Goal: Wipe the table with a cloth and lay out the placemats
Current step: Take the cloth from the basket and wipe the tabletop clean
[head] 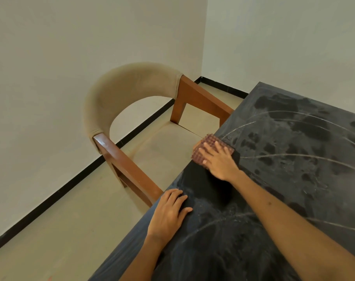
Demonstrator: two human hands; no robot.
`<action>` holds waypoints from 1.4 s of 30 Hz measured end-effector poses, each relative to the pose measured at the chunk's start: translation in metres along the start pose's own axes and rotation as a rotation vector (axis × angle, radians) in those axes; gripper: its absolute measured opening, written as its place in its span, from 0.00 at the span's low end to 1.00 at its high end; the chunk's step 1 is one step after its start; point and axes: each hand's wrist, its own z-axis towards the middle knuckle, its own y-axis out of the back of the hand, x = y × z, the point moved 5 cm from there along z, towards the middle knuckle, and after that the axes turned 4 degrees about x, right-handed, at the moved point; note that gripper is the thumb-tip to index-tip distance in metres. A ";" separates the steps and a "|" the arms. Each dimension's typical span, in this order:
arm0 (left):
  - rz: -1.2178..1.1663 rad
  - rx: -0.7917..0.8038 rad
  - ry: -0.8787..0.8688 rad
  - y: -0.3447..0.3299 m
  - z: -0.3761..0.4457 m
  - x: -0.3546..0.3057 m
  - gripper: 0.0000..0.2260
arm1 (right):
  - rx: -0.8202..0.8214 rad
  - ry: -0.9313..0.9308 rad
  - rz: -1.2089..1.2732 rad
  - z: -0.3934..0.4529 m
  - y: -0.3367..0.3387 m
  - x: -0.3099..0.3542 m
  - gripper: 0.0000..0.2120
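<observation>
A dark stone-look table fills the right half of the head view, dusty with pale arc marks and darker smudges. At its left edge lies a folded reddish-brown waffle cloth, partly hanging past the edge. My right hand presses flat on the cloth with fingers straight. Behind the cloth a wiped, darker strip runs along the edge. My left hand rests on the table edge nearer to me, fingers loosely bent, holding nothing. No placemats are in view.
A wooden armchair with a beige curved back stands at the table's left side, its arms reaching the table edge. Beige floor and white walls with a black skirting surround it.
</observation>
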 end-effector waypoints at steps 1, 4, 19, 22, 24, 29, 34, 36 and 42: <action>-0.003 -0.009 -0.003 0.001 0.000 0.000 0.19 | -0.001 0.054 -0.008 -0.009 -0.003 0.014 0.25; -0.013 -0.036 -0.016 0.002 0.001 0.000 0.18 | -0.009 0.237 -0.037 -0.044 -0.025 0.048 0.26; -0.041 0.001 0.001 0.002 0.000 0.002 0.19 | -0.015 -0.097 0.030 -0.055 -0.021 -0.048 0.24; -0.040 0.005 -0.002 0.003 0.001 0.001 0.20 | -0.032 -0.011 0.079 -0.081 -0.032 -0.025 0.25; -0.033 0.006 -0.002 0.003 0.000 0.001 0.20 | -0.042 0.110 0.083 -0.106 -0.043 -0.007 0.30; -0.016 0.008 0.002 0.003 0.000 0.000 0.23 | -0.040 0.243 0.026 -0.151 -0.067 -0.001 0.27; -0.017 0.011 0.003 0.004 0.000 0.000 0.22 | -0.044 0.147 0.075 -0.129 -0.053 -0.045 0.34; -0.020 0.010 0.008 0.004 0.000 0.002 0.22 | -0.052 0.048 0.121 -0.113 -0.044 -0.070 0.34; -0.020 0.022 0.015 0.002 0.000 0.002 0.22 | -0.020 -0.125 0.242 -0.102 -0.044 -0.086 0.25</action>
